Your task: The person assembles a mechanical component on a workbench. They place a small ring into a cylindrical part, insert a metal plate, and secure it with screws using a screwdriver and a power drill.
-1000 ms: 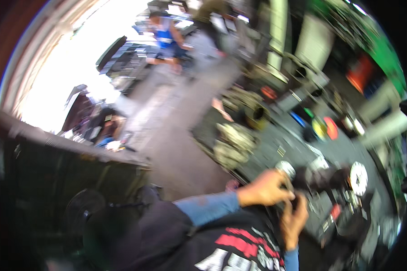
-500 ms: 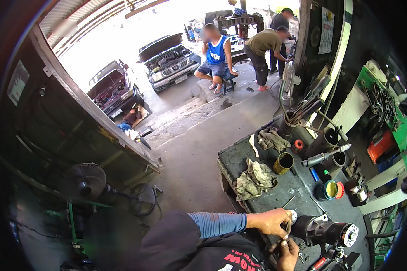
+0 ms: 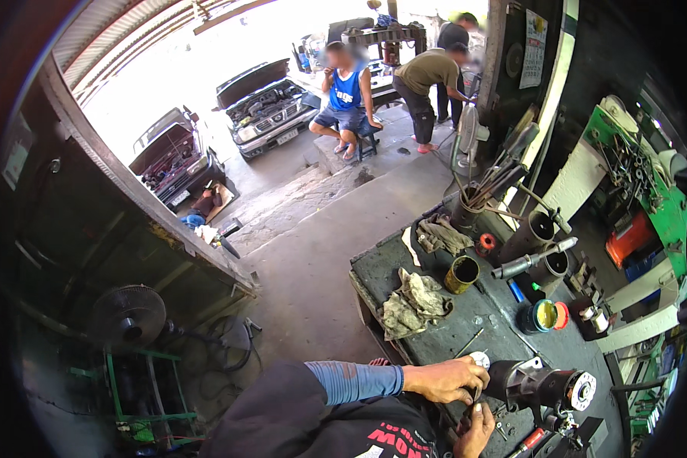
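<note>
We locate the black cylindrical motor (image 3: 546,387) at three o'clock from both hands, long axis roughly nine-to-three, its near end just beside our left hand (image 3: 449,379), whose fingers and our right hand's (image 3: 475,433) curl together, grasp indeterminable.

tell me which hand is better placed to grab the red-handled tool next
Probably the right. The right hand is nearer the red-handled tool, which lies to its right, while the left hand sits farther away. Both look busy with something too hidden to identify.
</note>
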{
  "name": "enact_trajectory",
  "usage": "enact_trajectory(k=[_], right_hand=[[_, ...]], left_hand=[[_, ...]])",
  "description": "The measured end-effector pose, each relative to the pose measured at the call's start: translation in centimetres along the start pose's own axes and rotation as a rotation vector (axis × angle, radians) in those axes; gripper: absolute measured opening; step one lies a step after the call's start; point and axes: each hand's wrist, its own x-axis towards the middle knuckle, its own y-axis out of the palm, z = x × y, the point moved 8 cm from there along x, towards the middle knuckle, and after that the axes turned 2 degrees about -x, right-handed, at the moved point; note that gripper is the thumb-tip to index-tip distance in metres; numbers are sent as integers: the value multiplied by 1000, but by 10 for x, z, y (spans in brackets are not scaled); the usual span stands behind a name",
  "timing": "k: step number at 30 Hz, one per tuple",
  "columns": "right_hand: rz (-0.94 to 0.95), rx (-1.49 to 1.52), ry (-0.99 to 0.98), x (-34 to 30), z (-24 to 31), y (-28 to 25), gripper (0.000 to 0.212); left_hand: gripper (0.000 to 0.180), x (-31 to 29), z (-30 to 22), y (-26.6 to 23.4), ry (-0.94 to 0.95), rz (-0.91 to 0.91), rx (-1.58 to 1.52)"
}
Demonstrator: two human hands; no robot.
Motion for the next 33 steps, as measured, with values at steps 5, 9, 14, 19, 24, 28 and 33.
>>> enact_trajectory(k=[5, 9, 14, 19, 24, 28, 33], right_hand=[[56, -149, -183, -30, 16, -7, 15], [132, -235, -128, -21, 47, -3, 24], [-9, -59, -77, -27, 18, -41, 32], [-290, -201, -121, -48, 0, -57, 31], [-452, -159, 0, -64, -17, -79, 39], [-489, -156, 98, -70, -41, -102, 41], [-460, -175, 89, -66, -43, -108, 22]], left_hand=[[19, 10, 63, -37, -283, -289, 389], [21, 2, 64, -37, -178, -307, 311], [25, 16, 81, 29, -375, -256, 321], [61, 19, 85, 64, -192, -145, 564], [67, 16, 83, 85, -69, -65, 639], [72, 14, 83, 102, 25, -14, 568], [76, 19, 96, 113, -1, 10, 483]])
